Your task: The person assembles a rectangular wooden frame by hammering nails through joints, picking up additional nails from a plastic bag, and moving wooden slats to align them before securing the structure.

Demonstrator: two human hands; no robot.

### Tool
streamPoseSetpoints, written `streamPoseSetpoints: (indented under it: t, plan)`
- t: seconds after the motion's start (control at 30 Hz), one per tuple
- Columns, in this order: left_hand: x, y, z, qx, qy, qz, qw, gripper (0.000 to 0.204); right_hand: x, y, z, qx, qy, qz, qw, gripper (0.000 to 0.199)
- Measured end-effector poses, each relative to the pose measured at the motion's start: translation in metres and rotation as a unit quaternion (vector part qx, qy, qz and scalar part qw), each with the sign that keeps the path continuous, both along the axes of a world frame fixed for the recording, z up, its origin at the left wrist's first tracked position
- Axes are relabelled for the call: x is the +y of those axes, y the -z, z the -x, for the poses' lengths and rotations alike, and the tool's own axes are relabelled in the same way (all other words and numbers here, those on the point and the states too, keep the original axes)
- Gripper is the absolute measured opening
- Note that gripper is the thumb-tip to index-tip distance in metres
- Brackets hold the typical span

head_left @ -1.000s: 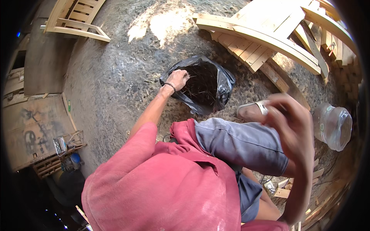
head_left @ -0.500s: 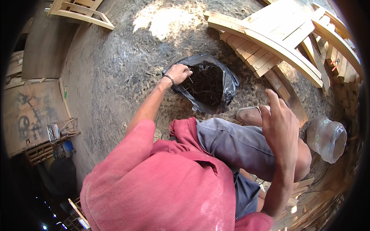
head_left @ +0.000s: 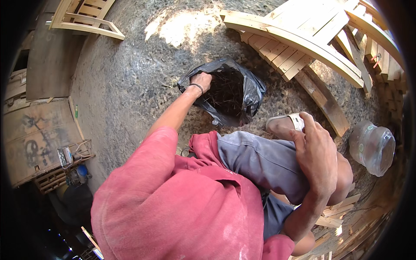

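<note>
A black plastic bag (head_left: 253, 89) stands on the ground with its mouth spread wide. Inside it lies dark, stringy debris (head_left: 226, 93) with thin twig-like bits. My left hand (head_left: 201, 81), a dark bracelet at its wrist, reaches in at the bag's left side. Its fingers are curled and partly hidden, so what they hold does not show. Over my bent knee, my right hand (head_left: 318, 151) rests with loosely bent fingers, the thumb and forefinger apart and nothing between them.
Wooden slatted pieces with curved beams (head_left: 299, 41) lie at the upper right, a loose plank (head_left: 323, 99) below them. A clear plastic jug (head_left: 372, 147) lies at the right. A wooden frame (head_left: 89, 19) is at the upper left; boards (head_left: 41, 134) line the left.
My left hand has moved from the bag's rim down into its mouth. My right hand has lowered onto the knee, its raised forefinger now bent lower. The view has shifted slightly.
</note>
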State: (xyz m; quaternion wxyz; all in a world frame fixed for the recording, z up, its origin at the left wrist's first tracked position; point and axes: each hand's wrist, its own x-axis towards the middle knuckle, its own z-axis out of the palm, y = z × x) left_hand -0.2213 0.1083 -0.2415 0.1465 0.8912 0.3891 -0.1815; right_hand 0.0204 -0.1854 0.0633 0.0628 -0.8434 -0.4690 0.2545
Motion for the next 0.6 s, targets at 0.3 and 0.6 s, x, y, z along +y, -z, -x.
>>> streamPoseSetpoints:
  t: [0.3,0.6]
  plan:
    - [0.011,-0.008,0.0,0.042,0.138,-0.049,0.988,0.025,0.0,0.001,-0.004,0.027,-0.005,0.003,1.0,0.038]
    - [0.01,-0.071,0.009,-0.179,0.061,0.023,0.982,0.014,0.0,0.004,0.0,-0.009,0.0,-0.067,0.998,0.038]
